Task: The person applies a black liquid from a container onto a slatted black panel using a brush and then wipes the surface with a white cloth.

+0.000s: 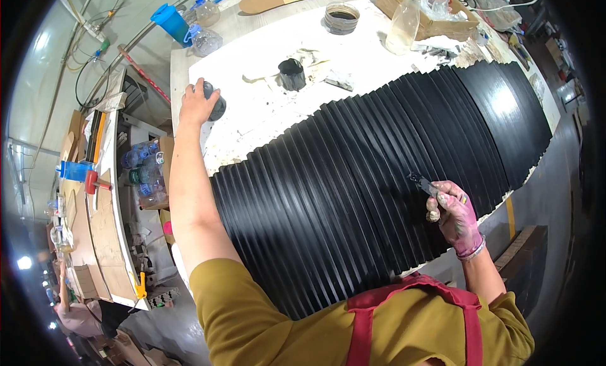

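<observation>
L hand, bare, at 10 o'clock of view: fingers part-curled against a dark rounded thing, thumb on its R side; can't tell if it's gripped firmly or just touched. R hand, in a stained pink glove w/ pale fingertips, sits b/w 3 & 4 o'clock, closed on a small brush. Brush's dark, wet-looking tip points to 10 o'clock, over the black ribbed strips; can't tell if tip touches them. Strips lie side by side from centre out to approx 2 o'clock, the ones at that end wider, smooth & shiny.

Under them: white sheet, dark specks near L hand. On it at 12, a black cup, upright, w/ crumpled pale scraps abt it. Near 12:30, a round jar w/ dark contents. At 1, a clear bottle, upright, just beside a cardboard box of clear plastic bits. Approx 11: blue tumbler, tilted in view, next to a clear jug.

At 9, off the table: plastic bottles in a carton, plus red mallet on a side bench. At 8: yellow clamp on bench edge; beyond, another person, partly in view.
</observation>
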### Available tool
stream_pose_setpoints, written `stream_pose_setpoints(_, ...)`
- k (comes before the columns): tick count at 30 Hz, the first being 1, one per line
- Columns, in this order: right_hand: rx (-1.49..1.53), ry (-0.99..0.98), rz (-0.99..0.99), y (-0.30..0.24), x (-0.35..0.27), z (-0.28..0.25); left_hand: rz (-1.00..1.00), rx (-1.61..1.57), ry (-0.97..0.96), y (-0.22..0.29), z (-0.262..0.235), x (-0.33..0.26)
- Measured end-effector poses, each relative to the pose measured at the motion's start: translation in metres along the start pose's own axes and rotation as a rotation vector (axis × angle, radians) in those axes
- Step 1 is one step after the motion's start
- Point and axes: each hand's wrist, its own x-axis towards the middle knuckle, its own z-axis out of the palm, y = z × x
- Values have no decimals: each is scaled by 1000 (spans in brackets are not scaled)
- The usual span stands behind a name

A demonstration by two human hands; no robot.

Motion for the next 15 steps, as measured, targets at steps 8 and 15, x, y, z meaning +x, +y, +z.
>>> stream_pose_setpoints(8,14,-1,51,5,3,14,-22,120,74,10,8,-9)
stream_pose_setpoints(15,-60,-41,94,8,0,20,-56,-383,206,-9,-8,14)
